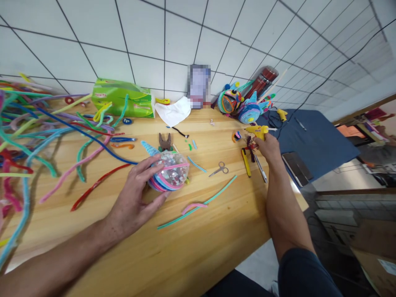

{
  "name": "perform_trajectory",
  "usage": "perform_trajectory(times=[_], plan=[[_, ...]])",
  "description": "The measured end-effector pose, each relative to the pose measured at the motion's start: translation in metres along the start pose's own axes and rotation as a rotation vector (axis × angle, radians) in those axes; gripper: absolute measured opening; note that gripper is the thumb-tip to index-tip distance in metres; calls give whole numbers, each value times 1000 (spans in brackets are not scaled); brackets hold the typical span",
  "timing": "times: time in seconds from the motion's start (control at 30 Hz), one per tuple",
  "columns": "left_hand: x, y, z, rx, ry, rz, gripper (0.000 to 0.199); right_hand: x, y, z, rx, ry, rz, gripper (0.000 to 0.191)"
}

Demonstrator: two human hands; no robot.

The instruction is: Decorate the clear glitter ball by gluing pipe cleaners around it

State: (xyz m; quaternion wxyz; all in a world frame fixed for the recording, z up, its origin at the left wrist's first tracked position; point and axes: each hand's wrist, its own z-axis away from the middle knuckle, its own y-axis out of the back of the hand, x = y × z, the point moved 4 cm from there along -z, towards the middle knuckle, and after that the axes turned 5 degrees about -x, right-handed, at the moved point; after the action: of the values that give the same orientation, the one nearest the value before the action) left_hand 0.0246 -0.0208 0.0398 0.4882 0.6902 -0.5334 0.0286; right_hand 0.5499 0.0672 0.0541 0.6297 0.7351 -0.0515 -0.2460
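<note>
My left hand point(131, 202) is wrapped round the near left side of a clear ball craft point(173, 165). Pink, blue and purple pipe cleaners band the ball, shiny bits show inside, and a light blue fuzzy fin points up at its left. At the right, my right hand point(268, 145) is closed on a yellow hot glue gun point(256, 130), whose nozzle cannot be made out well. Below the gun lie a yellow utility knife point(246, 163) and a silver pen-like tool point(260, 168). Small scissors point(219, 168) rest between my hands, and pliers point(165, 141) lie behind the ball.
Loose pipe cleaners point(55, 134) crowd the left side. Along the tiled wall stand a green tissue pack point(120, 99), a phone-like screen point(199, 84), two fish crafts point(249, 111) and a red flask point(262, 80). A phone point(297, 168) lies at the right edge, near a dark blue mat point(321, 142).
</note>
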Motion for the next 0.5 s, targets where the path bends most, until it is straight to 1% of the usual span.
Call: perform_trajectory(times=[0.13,0.33,0.5], plan=[[0,0,0,6,1,7,71,0,-3,-1,14,-74,44,32],[0,0,0,11,0,11,72,-6,-4,0,25,-89,43,27],[0,1,-1,9,-6,9,74,-9,0,3,36,-93,5,30]])
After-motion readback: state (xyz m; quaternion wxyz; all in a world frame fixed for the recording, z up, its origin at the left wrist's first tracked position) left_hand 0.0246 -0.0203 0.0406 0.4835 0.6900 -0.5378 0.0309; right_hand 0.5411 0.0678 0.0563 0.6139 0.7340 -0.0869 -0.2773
